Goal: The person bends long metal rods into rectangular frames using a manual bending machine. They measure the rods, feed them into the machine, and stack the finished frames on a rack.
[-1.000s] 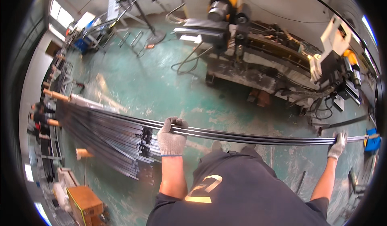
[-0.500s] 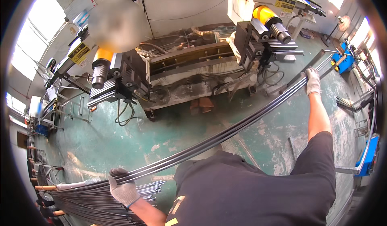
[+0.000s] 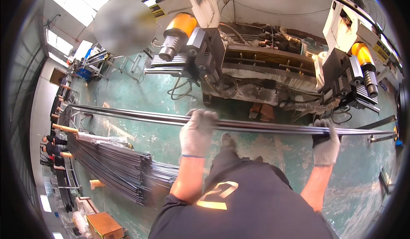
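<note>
A small bundle of long thin dark metal rods stretches across the view from far left to far right, held level above the green floor. My left hand, in a grey work glove, grips the bundle near its middle. My right hand, in a grey and black glove, grips it further right. A big stack of similar dark rods lies on a rack at the lower left, below the held bundle.
A long machine with two orange-capped heads stands just beyond the rods. Cables trail on the green floor. A cardboard box sits at the bottom left. Other people stand far left.
The rod bundle has swung from slanting up to the right to lying level in front of the machine. Both hands keep their grip; the view has turned toward the machine.
</note>
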Demonstrator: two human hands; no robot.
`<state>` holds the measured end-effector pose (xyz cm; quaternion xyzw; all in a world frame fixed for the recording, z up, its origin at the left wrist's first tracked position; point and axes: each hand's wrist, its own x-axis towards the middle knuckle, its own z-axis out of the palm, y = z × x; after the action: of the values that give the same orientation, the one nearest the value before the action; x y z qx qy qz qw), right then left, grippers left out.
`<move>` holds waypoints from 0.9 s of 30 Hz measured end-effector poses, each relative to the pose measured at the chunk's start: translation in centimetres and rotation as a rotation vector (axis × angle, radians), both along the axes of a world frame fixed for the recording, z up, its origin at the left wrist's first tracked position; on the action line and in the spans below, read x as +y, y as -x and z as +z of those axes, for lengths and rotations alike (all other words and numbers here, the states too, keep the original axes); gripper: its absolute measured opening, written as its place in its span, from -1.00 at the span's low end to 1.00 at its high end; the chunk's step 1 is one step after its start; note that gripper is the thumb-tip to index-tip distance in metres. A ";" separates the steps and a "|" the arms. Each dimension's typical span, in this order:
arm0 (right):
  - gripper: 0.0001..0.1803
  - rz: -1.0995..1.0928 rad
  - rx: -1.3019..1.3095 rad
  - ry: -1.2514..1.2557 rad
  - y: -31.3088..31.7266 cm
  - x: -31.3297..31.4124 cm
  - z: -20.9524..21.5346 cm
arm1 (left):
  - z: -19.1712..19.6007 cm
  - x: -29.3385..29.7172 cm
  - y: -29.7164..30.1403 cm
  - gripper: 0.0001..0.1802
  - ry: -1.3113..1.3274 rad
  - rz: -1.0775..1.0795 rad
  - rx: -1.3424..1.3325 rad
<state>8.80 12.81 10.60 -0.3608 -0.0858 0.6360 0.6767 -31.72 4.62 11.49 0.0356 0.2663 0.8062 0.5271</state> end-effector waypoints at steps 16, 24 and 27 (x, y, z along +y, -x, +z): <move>-0.60 -0.262 -0.320 0.088 -12.0 11.8 -5.9 | -0.9 15.1 8.8 -0.83 0.131 -0.367 -0.093; -0.71 -0.171 -0.278 -0.002 6.5 12.2 -2.4 | -2.8 20.9 8.0 -0.57 0.145 -0.528 0.188; -0.67 -0.163 -0.212 -0.113 7.1 15.0 0.3 | -3.5 22.8 7.8 -0.66 0.015 -0.472 0.070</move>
<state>1.67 27.81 10.91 -0.3929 -0.1632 0.5315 0.7325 -39.48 27.38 7.94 0.1209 0.2747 0.6570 0.6916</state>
